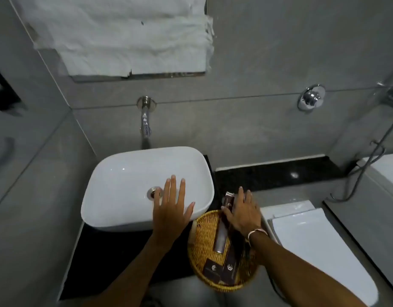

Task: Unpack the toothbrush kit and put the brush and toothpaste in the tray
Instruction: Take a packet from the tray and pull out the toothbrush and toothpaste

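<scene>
A round wicker tray [201, 244] sits on the black counter to the right of the white basin. A long brown toothbrush kit box [222, 229] lies across the tray, its far end sticking out past the rim. My right hand [243, 212] rests on the box's far end, thumb against its side and fingers spread over it. Two more brown boxes [222, 270] lie at the tray's near side. My left hand [172, 207] hovers flat over the basin's right front rim, fingers apart, holding nothing.
The white basin [124, 187] stands left of the tray under a wall spout [145, 122]. A closed white toilet lid [319, 247] is close on the right. The black counter [116, 251] runs under the basin. A chrome valve [310, 99] is on the wall.
</scene>
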Tool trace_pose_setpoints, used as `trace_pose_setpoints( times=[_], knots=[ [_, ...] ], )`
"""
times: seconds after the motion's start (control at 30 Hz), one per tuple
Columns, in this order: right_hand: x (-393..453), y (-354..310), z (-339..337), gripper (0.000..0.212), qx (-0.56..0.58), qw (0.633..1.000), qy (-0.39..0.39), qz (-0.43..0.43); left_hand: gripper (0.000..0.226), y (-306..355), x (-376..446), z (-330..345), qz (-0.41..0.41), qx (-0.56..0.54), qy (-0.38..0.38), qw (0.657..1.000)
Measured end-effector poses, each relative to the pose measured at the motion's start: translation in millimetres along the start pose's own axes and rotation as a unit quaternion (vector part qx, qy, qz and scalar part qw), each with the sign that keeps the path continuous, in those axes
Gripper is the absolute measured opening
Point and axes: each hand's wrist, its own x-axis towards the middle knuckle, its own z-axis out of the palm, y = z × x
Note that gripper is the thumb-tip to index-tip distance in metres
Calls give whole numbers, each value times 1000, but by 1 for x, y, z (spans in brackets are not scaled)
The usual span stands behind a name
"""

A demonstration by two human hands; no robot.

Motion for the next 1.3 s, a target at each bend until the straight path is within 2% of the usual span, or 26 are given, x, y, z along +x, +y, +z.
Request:
trace_pose_setpoints(
  times=[0.1,0.2,0.27,0.47,0.57,0.67,0.77,0.87,0.9,1.0,1.13,1.17,1.3],
  knots=[
    [6,1,17,113,77,995,-60,31,73,-4,-8,12,-9,-21,-9,1000],
    [15,-2,23,116,93,991,-83,41,73,-7,-12,19,-13,-33,-3,999],
    [20,-2,25,108,103,991,-73,40,73,-8,-12,19,-14,-34,4,999],
    [16,-7,27,66,168,982,-15,87,71,-6,-10,10,-16,-59,4,998],
    [9,-12,18,64,244,967,30,66,68,-1,-6,0,-6,-94,28,995],
    [4,-27,-3,69,324,945,45,-15,63,7,0,-14,-20,-189,57,980],
    [0,-49,-29,65,337,932,24,-133,59,11,5,-28,-44,-368,65,927],
    [-6,-73,-54,54,266,932,-20,-246,59,3,8,-45,-126,-525,65,839],
    [-7,-81,-62,51,228,932,-32,-281,58,-2,8,-51,-143,-553,65,818],
    [-16,-104,-79,42,126,920,-53,-368,47,-16,2,-65,-137,-601,67,785],
    [-27,-130,-93,47,42,898,-53,-435,26,-34,-9,-71,-165,-659,84,729],
    [-31,-136,-98,49,24,895,-58,-442,24,-38,-14,-72,-194,-681,84,701],
    [-48,-160,-125,50,-31,884,-49,-464,23,-49,-31,-74,-296,-779,57,550]
  ],
)
